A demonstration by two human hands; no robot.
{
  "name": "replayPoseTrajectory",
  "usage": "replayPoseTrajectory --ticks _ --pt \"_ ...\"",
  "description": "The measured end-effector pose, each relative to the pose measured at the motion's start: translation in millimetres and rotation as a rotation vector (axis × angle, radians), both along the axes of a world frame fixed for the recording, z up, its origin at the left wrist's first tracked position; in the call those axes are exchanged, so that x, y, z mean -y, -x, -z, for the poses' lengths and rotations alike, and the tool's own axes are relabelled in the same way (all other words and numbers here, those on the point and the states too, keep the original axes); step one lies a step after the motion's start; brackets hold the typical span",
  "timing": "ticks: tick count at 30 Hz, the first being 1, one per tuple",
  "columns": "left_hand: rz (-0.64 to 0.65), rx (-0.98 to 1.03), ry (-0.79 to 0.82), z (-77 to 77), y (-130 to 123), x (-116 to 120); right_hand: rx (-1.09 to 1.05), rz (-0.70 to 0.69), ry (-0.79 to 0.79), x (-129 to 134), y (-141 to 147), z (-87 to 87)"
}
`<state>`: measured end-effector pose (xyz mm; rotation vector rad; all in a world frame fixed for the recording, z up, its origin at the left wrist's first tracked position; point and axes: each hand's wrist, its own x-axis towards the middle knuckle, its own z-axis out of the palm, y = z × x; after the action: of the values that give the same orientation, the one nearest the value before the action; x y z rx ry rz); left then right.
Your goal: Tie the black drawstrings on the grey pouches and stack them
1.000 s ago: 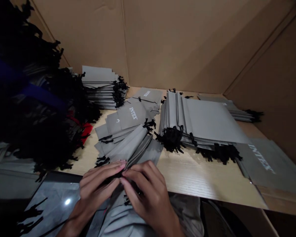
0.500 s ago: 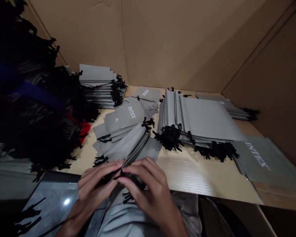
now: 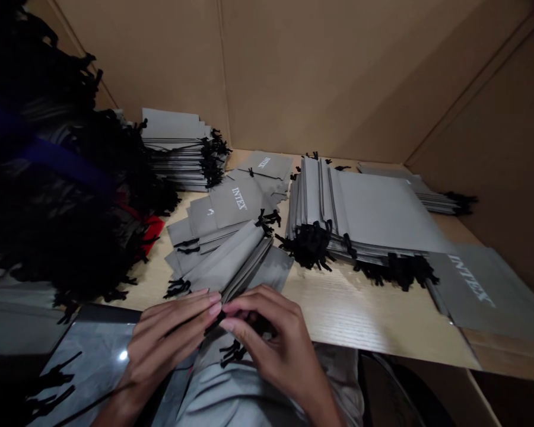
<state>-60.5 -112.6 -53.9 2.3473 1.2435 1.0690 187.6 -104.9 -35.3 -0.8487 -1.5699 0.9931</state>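
Observation:
A bundle of grey drawstring pouches [image 3: 244, 270] leans from the table edge toward my body, its upper end fanned open. My left hand [image 3: 173, 329] is closed at the lower end, fingers pressed together along the fabric. From the other side my right hand [image 3: 267, 332] pinches a pouch edge or its black cord between thumb and forefinger; the exact spot is hidden by the fingers. Black cord ends [image 3: 234, 353] dangle below the right hand, over my lap. Just beyond, printed INTEX pouches [image 3: 238, 198] lie loosely overlapped.
A thick stack of pouches [image 3: 378, 207] lies right of centre, with more INTEX pouches [image 3: 485, 290] at the right edge. Another stack [image 3: 173, 157] stands at the back left. A tall dark heap of corded pouches [image 3: 71, 225] rises at left. Cardboard walls [image 3: 311, 77] enclose the table.
My left fingers have flattened and closed over the pouch end, and the left hand has shifted slightly left. My right hand keeps its pinch in nearly the same place.

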Motion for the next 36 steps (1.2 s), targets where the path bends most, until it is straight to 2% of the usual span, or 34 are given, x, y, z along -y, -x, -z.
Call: replayPoseTrajectory --ticks 5,8,15,26,32,36 --pt "0.069 -0.042 -0.251 1.6 -3.6 -5.9 0.037 0.085 -0.086 2.7 3.9 0.6" --pt "0.037 -0.015 -0.347 0.2 -9.2 -8.2 0.073 0.134 -0.170 3.5 7.3 0.7" --pt "0.020 -0.086 -0.346 -1.9 -9.5 -0.9 0.175 0.204 -0.276 8.7 8.7 -4.8" --pt "0.074 -0.130 -0.263 -7.2 -6.8 6.6 0.443 0.295 -0.291 22.7 11.2 -15.0" --pt "0.065 -0.119 -0.238 -14.2 -10.3 6.0 0.559 0.349 -0.310 26.3 21.1 -12.6" --pt "0.044 -0.118 -0.277 -17.9 -16.8 3.7 0.584 0.325 -0.328 24.1 21.3 -8.5"
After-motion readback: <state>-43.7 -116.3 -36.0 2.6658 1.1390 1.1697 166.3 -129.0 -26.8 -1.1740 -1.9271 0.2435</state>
